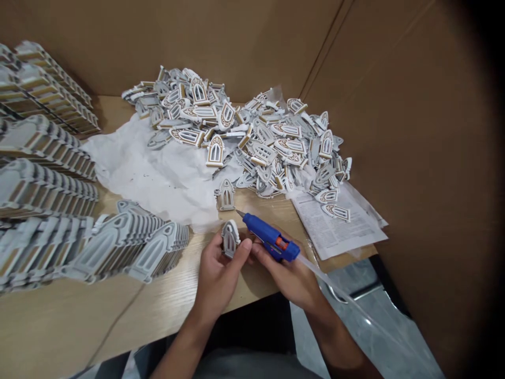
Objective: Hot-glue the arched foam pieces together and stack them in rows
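Our left hand (216, 279) grips a partly hidden window piece (229, 239); our right hand (296, 279), a glue gun (265, 235); at nine o'clock, stacks (43, 187) are cut off.

No legible text, even on paper sheets (335, 237)

Glue gun (270, 236) and small arch (229, 240), each in a hand.
The gun is blue with an orange-red part near its rear; the right hand (294, 273) grips it, its nozzle (240, 213) pointing forward and left, a long translucent stick (333, 286) running out of its back. The arch, grey with a whitish edge and tall slots, stands roughly upright, pointed end up, in the left hand's (216, 273) fingers, its top near the nozzle.
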Demonstrator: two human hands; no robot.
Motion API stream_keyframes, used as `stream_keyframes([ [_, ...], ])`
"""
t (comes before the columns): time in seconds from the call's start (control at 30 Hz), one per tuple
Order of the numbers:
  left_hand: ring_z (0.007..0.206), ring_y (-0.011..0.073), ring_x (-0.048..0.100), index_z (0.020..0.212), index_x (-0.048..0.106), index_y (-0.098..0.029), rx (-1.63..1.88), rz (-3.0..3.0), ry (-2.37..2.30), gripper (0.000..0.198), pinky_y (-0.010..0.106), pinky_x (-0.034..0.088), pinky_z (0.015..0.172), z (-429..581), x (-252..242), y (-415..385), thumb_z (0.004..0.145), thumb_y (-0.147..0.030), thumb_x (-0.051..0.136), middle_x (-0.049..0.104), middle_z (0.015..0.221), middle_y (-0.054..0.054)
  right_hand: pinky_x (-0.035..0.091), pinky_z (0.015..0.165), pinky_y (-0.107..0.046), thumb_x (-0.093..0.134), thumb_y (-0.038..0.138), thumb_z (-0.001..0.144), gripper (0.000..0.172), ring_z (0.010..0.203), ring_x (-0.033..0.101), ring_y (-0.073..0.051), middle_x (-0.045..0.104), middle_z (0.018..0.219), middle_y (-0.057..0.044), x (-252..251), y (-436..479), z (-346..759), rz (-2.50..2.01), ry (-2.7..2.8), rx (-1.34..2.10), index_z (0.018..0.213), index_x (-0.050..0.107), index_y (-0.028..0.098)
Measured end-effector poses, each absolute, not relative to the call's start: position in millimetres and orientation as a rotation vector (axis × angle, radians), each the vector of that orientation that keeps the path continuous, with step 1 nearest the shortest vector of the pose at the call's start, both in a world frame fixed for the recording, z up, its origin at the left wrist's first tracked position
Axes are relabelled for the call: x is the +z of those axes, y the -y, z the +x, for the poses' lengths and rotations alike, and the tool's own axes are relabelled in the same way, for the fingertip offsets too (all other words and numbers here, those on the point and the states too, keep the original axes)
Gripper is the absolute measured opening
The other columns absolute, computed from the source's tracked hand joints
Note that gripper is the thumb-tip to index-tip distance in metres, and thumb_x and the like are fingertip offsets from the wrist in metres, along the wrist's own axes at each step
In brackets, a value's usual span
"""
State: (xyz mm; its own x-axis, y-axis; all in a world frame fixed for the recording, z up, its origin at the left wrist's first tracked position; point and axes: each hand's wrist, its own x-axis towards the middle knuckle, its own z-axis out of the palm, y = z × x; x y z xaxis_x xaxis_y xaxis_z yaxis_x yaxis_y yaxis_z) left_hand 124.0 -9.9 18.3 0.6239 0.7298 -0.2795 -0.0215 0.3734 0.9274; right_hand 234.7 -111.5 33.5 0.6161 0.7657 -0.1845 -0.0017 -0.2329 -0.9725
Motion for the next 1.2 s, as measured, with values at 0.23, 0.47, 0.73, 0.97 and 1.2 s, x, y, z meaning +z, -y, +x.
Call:
stream_keyframes([
  [0.23, 0.077, 0.0149, 0.07, 0.09, 0.069, -0.016, 0.598, 1.059, -0.841, 0.024, 0.022, 0.056, 0.071, 128.6, 15.7, 11.6, 0.085, -0.036, 0.082, 0.074, 0.08, 0.001, 0.062, 0.089, -0.035, 0.077, 0.039, 0.09, 0.026, 0.095, 0.077, -0.024, 0.08, 0.103, -0.006, 30.5, 109.9, 224.2, -1.616, 0.586, 0.83, 0.11, 0.078, 0.022],
  [0.47, 0.061, 0.0127, 0.065, 0.092, 0.063, -0.015, 0.569, 1.141, -0.795, 0.025, 0.024, 0.054, 0.061, 127.7, 21.8, 16.3, 0.094, -0.038, 0.073, 0.071, 0.073, 0.002, 0.061, 0.086, -0.035, 0.075, 0.047, 0.091, 0.026, 0.086, 0.077, -0.021, 0.082, 0.099, -0.005, 27.2, 114.2, 233.2, -1.71, 0.45, 0.689, 0.098, 0.076, 0.023],
  [0.73, 0.058, 0.0118, 0.063, 0.091, 0.056, -0.018, 0.669, 1.166, -0.804, 0.026, 0.024, 0.052, 0.057, 128.2, 15.7, 22.2, 0.101, -0.041, 0.063, 0.067, 0.072, 0.0, 0.055, 0.061, -0.027, 0.076, 0.05, 0.092, 0.031, 0.061, 0.066, -0.014, 0.082, 0.093, -0.006, 22.1, 114.6, 241.0, -1.655, 0.406, 0.699, 0.101, 0.074, 0.02],
  [0.97, 0.058, 0.0095, 0.06, 0.117, 0.061, -0.017, 0.644, 1.134, -0.822, 0.034, 0.02, 0.047, 0.05, 125.6, 15.3, 19.6, 0.101, -0.047, 0.065, 0.064, 0.078, -0.002, 0.048, 0.045, -0.02, 0.079, 0.044, 0.092, 0.025, 0.064, 0.07, -0.015, 0.077, 0.084, -0.005, 26.4, 119.9, 244.0, -1.325, 0.362, 0.943, 0.094, 0.072, 0.02],
  [1.2, 0.049, 0.0071, 0.048, 0.122, 0.063, -0.019, 0.512, 1.106, -0.763, 0.039, 0.019, 0.04, 0.049, 118.1, 11.8, 15.1, 0.099, -0.05, 0.068, 0.055, 0.061, -0.007, 0.046, 0.043, -0.017, 0.076, 0.04, 0.096, 0.022, 0.062, 0.068, -0.013, 0.075, 0.08, -0.004, 28.0, 129.6, 245.2, -1.224, 0.406, 1.197, 0.089, 0.075, 0.019],
])
